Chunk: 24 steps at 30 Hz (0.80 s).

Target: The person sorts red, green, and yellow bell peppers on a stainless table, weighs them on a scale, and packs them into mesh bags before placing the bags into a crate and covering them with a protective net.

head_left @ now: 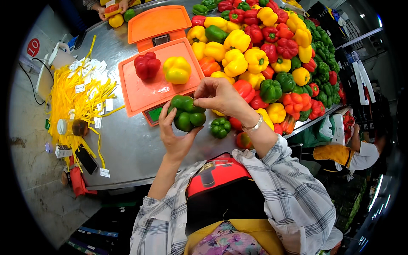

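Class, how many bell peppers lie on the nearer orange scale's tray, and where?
2: a red bell pepper on the left of the tray and a yellow bell pepper to the right. The left hand holds a green bell pepper.

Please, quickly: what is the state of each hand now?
Left hand: holding a green bell pepper.
Right hand: partly closed at the pepper's side; its grip cannot be told.
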Motion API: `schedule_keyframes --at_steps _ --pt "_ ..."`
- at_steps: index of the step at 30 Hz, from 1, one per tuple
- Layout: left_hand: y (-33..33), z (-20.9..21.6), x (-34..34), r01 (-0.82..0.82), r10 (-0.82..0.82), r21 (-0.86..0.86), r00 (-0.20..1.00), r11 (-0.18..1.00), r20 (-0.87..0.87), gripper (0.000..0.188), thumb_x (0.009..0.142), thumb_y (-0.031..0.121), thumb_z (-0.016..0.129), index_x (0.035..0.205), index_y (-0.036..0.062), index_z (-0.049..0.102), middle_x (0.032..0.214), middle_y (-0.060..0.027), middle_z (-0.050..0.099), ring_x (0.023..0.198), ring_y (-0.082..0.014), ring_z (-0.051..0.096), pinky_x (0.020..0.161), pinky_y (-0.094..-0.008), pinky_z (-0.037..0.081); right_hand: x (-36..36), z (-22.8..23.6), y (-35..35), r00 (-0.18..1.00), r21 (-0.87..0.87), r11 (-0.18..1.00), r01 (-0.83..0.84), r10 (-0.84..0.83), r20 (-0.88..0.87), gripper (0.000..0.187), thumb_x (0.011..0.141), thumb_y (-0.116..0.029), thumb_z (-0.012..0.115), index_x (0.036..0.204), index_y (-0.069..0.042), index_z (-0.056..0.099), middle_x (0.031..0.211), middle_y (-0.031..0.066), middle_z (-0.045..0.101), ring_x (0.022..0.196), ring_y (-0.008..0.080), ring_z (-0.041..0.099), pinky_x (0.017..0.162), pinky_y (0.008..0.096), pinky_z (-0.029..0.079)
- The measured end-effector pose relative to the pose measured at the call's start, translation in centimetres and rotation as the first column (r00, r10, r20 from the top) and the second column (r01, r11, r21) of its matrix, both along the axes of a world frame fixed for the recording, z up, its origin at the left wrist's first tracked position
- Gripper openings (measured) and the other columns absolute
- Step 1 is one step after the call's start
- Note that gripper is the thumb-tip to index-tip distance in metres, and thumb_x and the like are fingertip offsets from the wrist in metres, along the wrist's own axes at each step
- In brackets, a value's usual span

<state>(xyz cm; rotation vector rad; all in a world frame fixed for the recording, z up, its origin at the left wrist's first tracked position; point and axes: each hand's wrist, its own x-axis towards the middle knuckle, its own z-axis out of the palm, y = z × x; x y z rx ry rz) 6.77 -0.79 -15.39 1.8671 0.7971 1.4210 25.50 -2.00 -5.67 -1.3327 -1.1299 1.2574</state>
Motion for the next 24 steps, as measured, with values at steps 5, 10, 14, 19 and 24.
schedule_keyframes --at_steps 5,10,14,19,24 --pt "-0.5 0.6 0.3 0.013 -0.013 0.033 1.000 0.999 0.017 0.090 0.052 0.010 0.095 0.127 0.0099 0.047 0.135 -0.0200 0.049 0.121 -0.0361 0.054 0.102 -0.0424 0.046 0.1 0.0 -1.1 0.997 0.033 0.999 0.028 -0.026 -0.066 0.013 0.079 -0.002 0.072 0.088 -0.001 0.063 0.081 0.0018 0.064 0.075 0.0081 0.061 0.067 0.0233 0.051" --pt "-1.4 1.6 0.8 0.038 -0.039 0.083 0.999 0.996 0.016 0.088 0.053 0.010 0.095 0.127 0.0099 0.047 0.135 -0.0203 0.050 0.121 -0.0368 0.054 0.100 -0.0428 0.047 0.9 0.6 -3.3 0.987 0.048 0.996 0.073 -0.066 -0.145 0.014 0.081 -0.003 0.072 0.091 -0.001 0.062 0.083 0.0017 0.064 0.077 0.0079 0.061 0.071 0.0230 0.051" --pt "-2.1 2.8 2.0 0.106 -0.107 0.111 0.994 0.988 -0.001 0.087 0.055 0.007 0.094 0.128 0.0088 0.046 0.137 -0.0206 0.047 0.122 -0.0357 0.053 0.100 -0.0425 0.048 1.1 2.0 -5.6 0.980 0.041 0.987 0.153 -0.147 -0.133 0.016 0.081 -0.004 0.073 0.092 -0.001 0.063 0.084 0.0011 0.064 0.079 0.0075 0.060 0.071 0.0230 0.050" --pt "-3.5 3.8 5.1 0.264 -0.266 0.157 0.964 0.952 -0.011 0.087 0.056 0.005 0.093 0.129 0.0072 0.045 0.142 -0.0201 0.043 0.125 -0.0319 0.051 0.098 -0.0402 0.050 3.3 2.1 -9.4 0.963 0.076 0.960 0.269 -0.266 -0.054 0.018 0.080 -0.007 0.075 0.093 -0.002 0.063 0.085 0.0009 0.064 0.078 0.0066 0.059 0.070 0.0231 0.048" --pt "-6.0 4.9 10.0 0.416 -0.419 0.164 0.908 0.894 -0.023 0.086 0.057 0.005 0.092 0.129 0.0076 0.046 0.141 -0.0200 0.044 0.125 -0.0329 0.052 0.099 -0.0413 0.049 7.3 2.2 -14.6 0.905 0.104 0.908 0.406 -0.384 -0.182 0.017 0.079 0.001 0.073 0.089 -0.005 0.060 0.088 -0.0035 0.060 0.079 0.0035 0.055 0.072 0.0198 0.046"
